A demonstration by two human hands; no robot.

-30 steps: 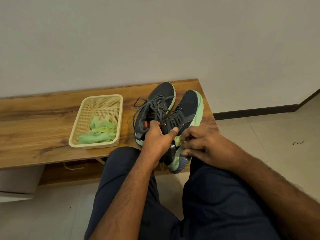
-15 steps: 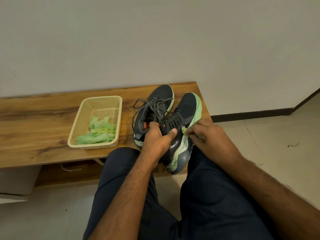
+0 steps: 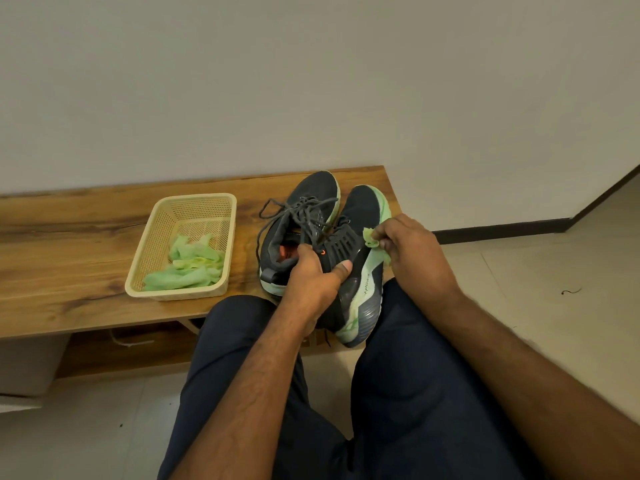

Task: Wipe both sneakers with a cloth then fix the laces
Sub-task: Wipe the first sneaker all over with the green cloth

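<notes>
Over the last second the right hand [image 3: 412, 251], pinching the small green cloth [image 3: 373, 241], has travelled up the outer side of the held sneaker [image 3: 360, 258]: it started low by the heel, over the green sole, and now sits at the midfoot beside the lace panel, with more of the cloth showing past the fingertips. The lower green side and heel, covered before, are now exposed.
</notes>
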